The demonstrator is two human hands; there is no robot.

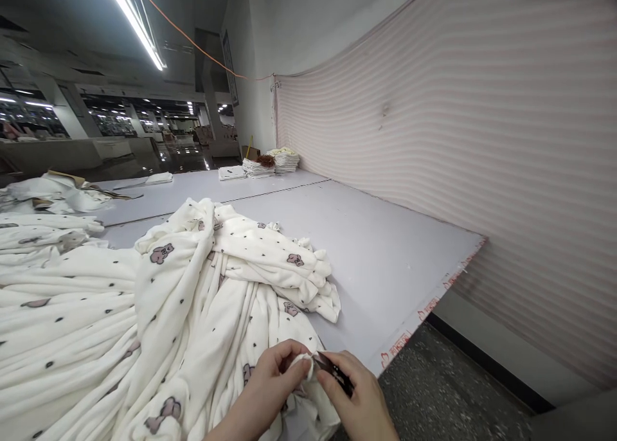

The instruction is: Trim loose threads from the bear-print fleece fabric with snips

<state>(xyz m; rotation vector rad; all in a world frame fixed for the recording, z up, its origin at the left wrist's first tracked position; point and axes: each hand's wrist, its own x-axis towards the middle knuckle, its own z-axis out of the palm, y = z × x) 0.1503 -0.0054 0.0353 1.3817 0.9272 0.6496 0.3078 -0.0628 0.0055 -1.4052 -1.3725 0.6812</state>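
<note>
Head view: two hands at lower centre, on one cream fleece garment with pink bear prints [193, 299].
Left hand [274, 380] grip pinches its edge; right hand [357, 396] grip is closed on one small dark metal snipper [332, 367].

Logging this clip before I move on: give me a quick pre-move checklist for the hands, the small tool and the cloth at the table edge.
1. Left hand pinches a bit of the white printed cloth: ok.
2. Right hand has a grip on the small dark tool: ok.
3. Tool tip meets the pinched cloth: ok.
4. Tool's blades open or closed: cannot tell.
5. Fingertips away from the tip: cannot tell.
6. Cloth lying on the table, not slipping off: ok.
</note>
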